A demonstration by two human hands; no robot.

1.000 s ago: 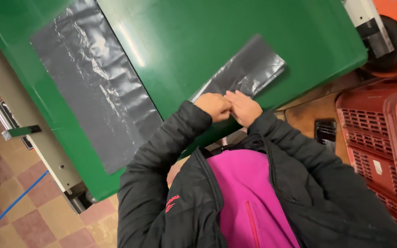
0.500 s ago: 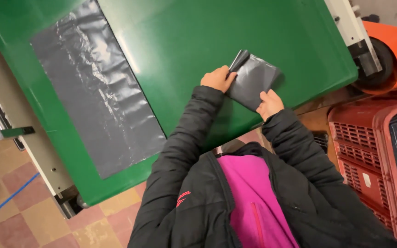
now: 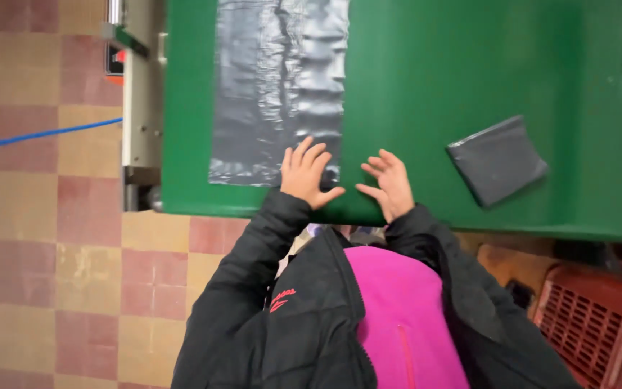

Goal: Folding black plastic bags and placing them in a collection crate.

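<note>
Both hands at the frame's centre, on the near edge of the green table [image 3: 426,79]. Left hand [image 3: 307,174] spread open, fingers fanned, fingertips resting on the lower right corner of the flat grey plastic bag [image 3: 280,90]; nothing pinched. Right hand [image 3: 390,184] open too, fingers loosely curled, on bare green just right of that sheet, gripping nothing.

Flat bag stretched from the top centre of the frame down to the hands, wrinkled and shiny. Folded grey bag [image 3: 497,160] lying well apart, right of centre: a small dark, tilted square.

Possible trouble: thin, slippery film under only the fingertips, so likely to slide or bunch under an uneven pull; corner near the table edge, so liable to slip off toward the tiled floor [image 3: 44,274].

Small red-and-black label [image 3: 115,60] on the grey machine frame at upper left, rectangular, too small to make out. Small red mark [image 3: 282,299] on the black jacket at lower centre. Red plastic crate [image 3: 592,324] at lower right.
</note>
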